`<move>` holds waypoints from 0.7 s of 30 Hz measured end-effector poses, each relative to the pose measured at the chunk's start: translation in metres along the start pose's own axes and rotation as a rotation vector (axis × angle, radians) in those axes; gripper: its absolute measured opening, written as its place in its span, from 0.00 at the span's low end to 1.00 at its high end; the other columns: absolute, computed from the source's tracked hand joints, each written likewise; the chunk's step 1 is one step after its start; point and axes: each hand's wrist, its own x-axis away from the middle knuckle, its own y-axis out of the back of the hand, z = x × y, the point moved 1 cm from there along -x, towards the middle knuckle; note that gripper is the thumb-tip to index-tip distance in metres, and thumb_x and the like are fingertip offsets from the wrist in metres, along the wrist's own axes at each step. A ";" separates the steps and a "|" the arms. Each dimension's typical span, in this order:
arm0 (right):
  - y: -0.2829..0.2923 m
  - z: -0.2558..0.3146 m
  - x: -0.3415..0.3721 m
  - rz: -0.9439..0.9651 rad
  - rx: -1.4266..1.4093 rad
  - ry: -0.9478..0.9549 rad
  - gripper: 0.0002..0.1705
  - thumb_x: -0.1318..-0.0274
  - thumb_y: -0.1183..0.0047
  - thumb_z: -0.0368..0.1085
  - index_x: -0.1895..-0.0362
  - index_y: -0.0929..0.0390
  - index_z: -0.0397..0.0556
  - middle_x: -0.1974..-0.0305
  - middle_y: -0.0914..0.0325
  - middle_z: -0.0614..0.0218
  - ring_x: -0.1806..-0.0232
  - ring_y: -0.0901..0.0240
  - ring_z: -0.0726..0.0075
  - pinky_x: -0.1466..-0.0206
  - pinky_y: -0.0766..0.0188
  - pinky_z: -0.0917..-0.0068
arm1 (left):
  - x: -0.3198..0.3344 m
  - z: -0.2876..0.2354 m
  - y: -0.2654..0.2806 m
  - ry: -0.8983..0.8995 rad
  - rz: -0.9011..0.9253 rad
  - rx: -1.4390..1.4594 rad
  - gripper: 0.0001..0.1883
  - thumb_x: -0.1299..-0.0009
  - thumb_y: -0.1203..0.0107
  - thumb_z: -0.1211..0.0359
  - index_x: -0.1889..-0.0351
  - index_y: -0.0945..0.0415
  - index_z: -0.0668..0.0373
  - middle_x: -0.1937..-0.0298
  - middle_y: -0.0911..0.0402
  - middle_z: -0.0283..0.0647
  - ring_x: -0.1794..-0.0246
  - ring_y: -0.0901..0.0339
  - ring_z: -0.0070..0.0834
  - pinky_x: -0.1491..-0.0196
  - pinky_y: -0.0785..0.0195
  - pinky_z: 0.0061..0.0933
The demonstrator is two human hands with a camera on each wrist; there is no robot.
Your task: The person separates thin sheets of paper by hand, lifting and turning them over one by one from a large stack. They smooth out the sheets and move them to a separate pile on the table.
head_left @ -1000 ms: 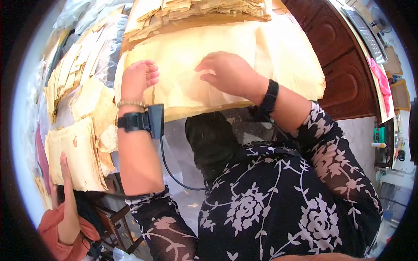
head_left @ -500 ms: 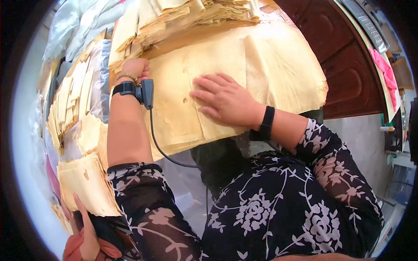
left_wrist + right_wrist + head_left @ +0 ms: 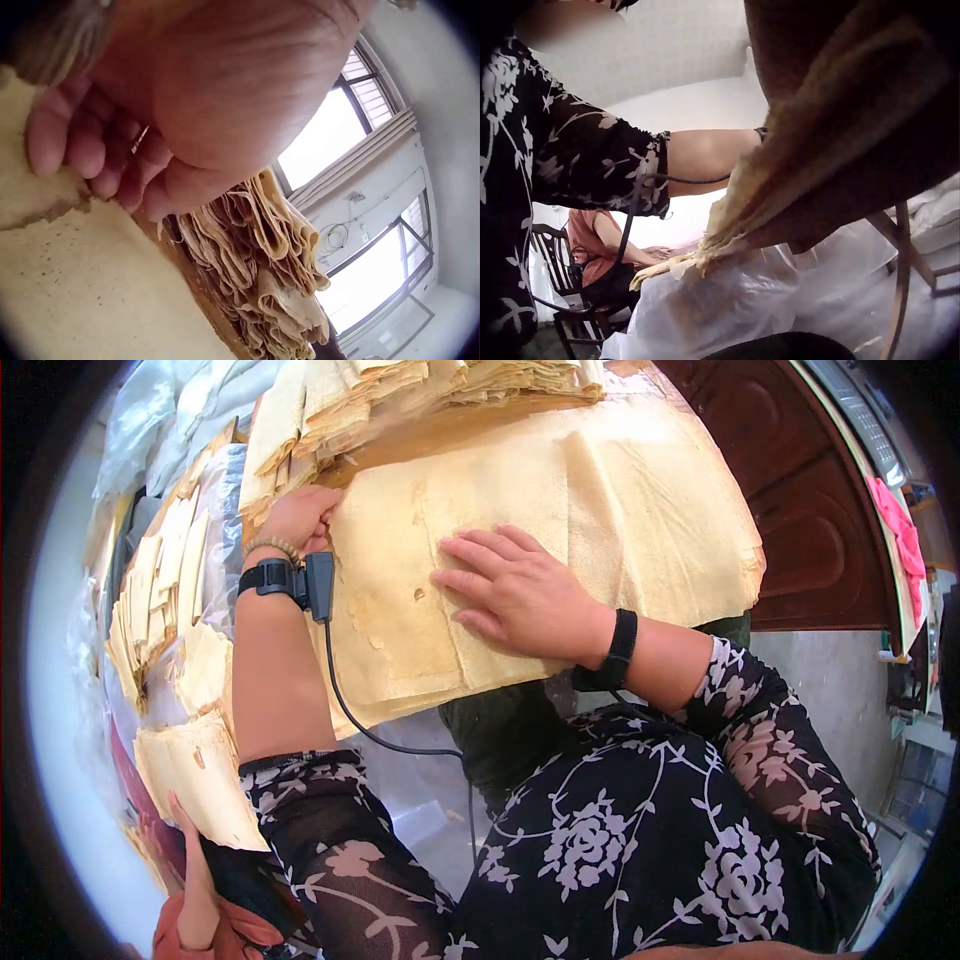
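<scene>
A broad stack of thin, cream-yellow tofu skin sheets [image 3: 480,485] lies in front of me, creased at the right and with a small hole near its middle. My right hand [image 3: 515,595] rests flat on the top sheet with its fingers spread. At the upper left edge, my left hand [image 3: 300,515] pinches the sheet between thumb and curled fingers. The left wrist view shows the fingertips of that hand [image 3: 225,97] at a ragged sheet edge. In the right wrist view, the stack's ragged edge [image 3: 720,232] hides the right hand.
Folded sheets [image 3: 450,395] are piled behind the stack, and more folded strips [image 3: 160,600] lie to the left. Another person's hand [image 3: 185,820] touches a smaller stack [image 3: 200,775] at the lower left. A brown wooden panel [image 3: 800,530] stands at the right.
My right hand has come down from above the sheets and now lies flat on them. The left hand has moved to the upper left edge and its fingers have curled in.
</scene>
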 end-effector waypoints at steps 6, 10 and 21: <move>0.000 -0.003 0.001 -0.002 -0.010 -0.007 0.24 0.42 0.42 0.47 0.42 0.21 0.54 0.37 0.28 0.59 0.30 0.37 0.55 0.25 0.44 0.52 | 0.017 -0.015 -0.012 -0.149 0.062 0.187 0.15 0.27 0.41 0.54 0.58 0.21 0.55 0.67 0.19 0.29 0.76 0.24 0.16 0.72 0.27 0.21; -0.002 -0.002 0.001 -0.011 -0.013 -0.008 0.24 0.42 0.41 0.46 0.43 0.21 0.54 0.37 0.27 0.59 0.30 0.37 0.55 0.25 0.44 0.52 | 0.026 -0.006 -0.017 -0.059 0.187 0.483 0.20 0.28 0.39 0.51 0.52 0.20 0.58 0.64 0.16 0.33 0.69 0.18 0.19 0.69 0.25 0.22; -0.012 -0.007 0.006 -0.049 -0.082 0.000 0.22 0.46 0.37 0.40 0.46 0.18 0.51 0.38 0.25 0.58 0.33 0.32 0.52 0.29 0.38 0.56 | 0.094 0.022 -0.046 -0.084 -0.018 -0.173 0.20 0.28 0.38 0.57 0.47 0.20 0.62 0.62 0.16 0.31 0.65 0.20 0.18 0.65 0.26 0.25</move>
